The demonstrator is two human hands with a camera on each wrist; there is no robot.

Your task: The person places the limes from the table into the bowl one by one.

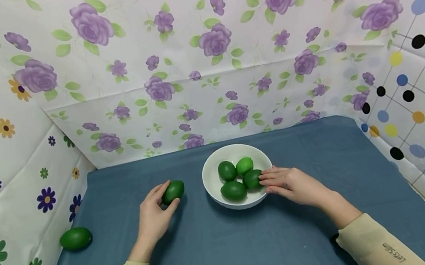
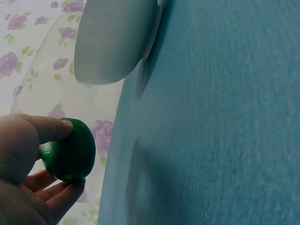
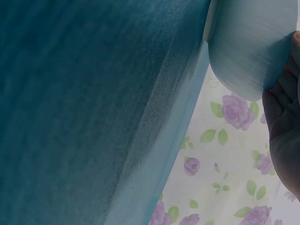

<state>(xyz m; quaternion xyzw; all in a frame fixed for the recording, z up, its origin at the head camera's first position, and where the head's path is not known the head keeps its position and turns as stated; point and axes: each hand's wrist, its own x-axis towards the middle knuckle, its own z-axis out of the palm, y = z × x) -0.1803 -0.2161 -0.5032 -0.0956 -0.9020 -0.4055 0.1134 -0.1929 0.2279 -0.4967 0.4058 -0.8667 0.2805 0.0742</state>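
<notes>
My left hand [image 1: 154, 214] pinches a dark green lime [image 1: 173, 192] between thumb and fingers, held to the left of a white bowl [image 1: 214, 196]. In the left wrist view the lime [image 2: 72, 152] hangs above the cloth, with the bowl's outer wall [image 2: 112, 42] beyond it. Inside the bowl are several limes, among them a bright green lime [image 1: 244, 165] and a dark lime [image 1: 251, 180]. Over the bowl's right rim reaches my right hand [image 1: 296, 185], its nearly straight fingertips at the dark lime. The right wrist view shows that hand [image 3: 286, 122] against the bowl's side.
Another green lime [image 1: 76, 239] lies at the table's left edge. A blue cloth [image 1: 230, 253] covers the table. Patterned sheets [image 1: 200, 107] hang behind and at both sides.
</notes>
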